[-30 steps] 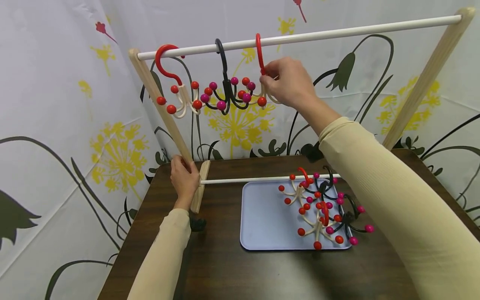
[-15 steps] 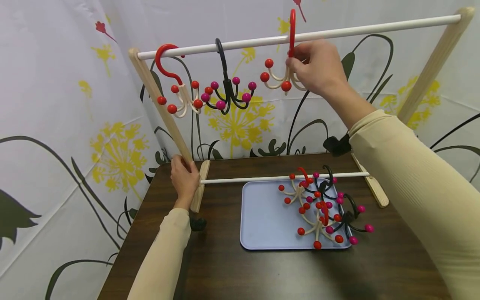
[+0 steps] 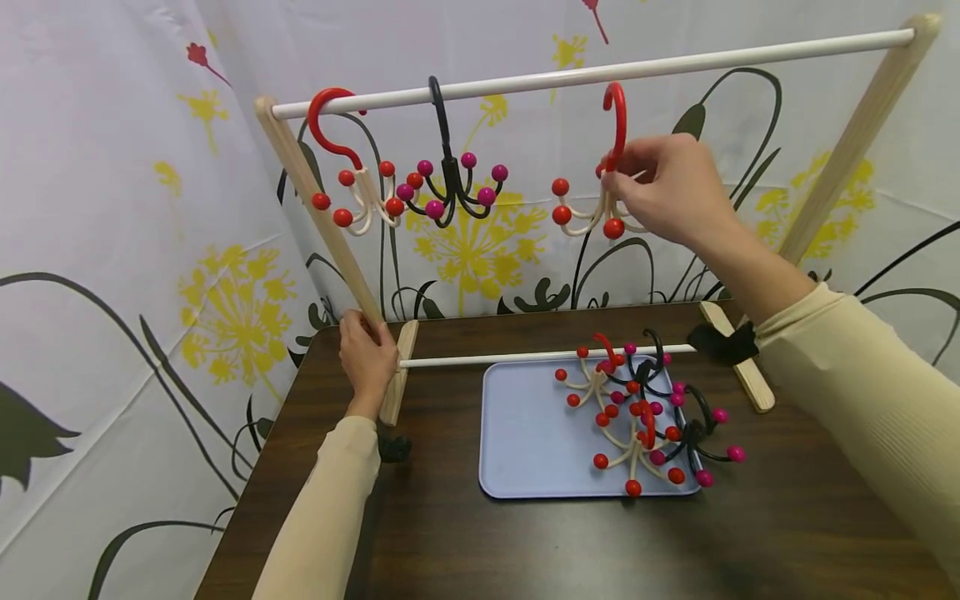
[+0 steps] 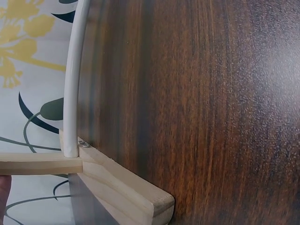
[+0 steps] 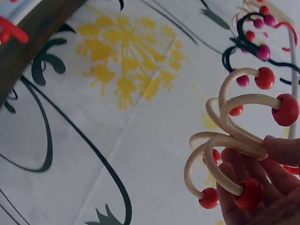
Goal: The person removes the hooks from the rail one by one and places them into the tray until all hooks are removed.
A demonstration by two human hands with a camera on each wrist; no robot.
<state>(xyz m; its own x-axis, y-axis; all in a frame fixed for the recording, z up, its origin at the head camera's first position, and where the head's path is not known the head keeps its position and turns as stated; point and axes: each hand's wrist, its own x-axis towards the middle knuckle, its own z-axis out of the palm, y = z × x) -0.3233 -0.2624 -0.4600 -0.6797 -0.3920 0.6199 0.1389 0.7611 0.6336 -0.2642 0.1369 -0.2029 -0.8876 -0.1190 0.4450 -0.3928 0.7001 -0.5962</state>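
Observation:
My right hand (image 3: 671, 187) pinches a cream multi-arm hanger (image 3: 600, 208) by the base of its red hook. The hook's top is right at the lower edge of the white rail (image 3: 720, 60) in the head view. Curved arms tipped with red balls fan out below the fingers in the right wrist view, where the hanger (image 5: 241, 143) hangs from the grip. My left hand (image 3: 367, 358) grips the rack's left wooden post (image 3: 330, 225) low down, near its foot (image 3: 400, 375). On the rail's left part hang another red-hooked cream hanger (image 3: 365, 200) and a black one (image 3: 452, 179) with magenta balls.
A pale blue tray (image 3: 525, 442) lies on the dark wood table (image 3: 465, 550), with several cream and black hangers heaped at its right side, one overhanging the edge. The rack's lower bar (image 3: 457, 361) runs behind it. A patterned curtain (image 3: 150, 333) hangs behind.
My right hand has lifted the red-hooked hanger from beside the black one, carried it rightward, then lowered it until its hook sits under the rail. My left hand has stayed on the post.

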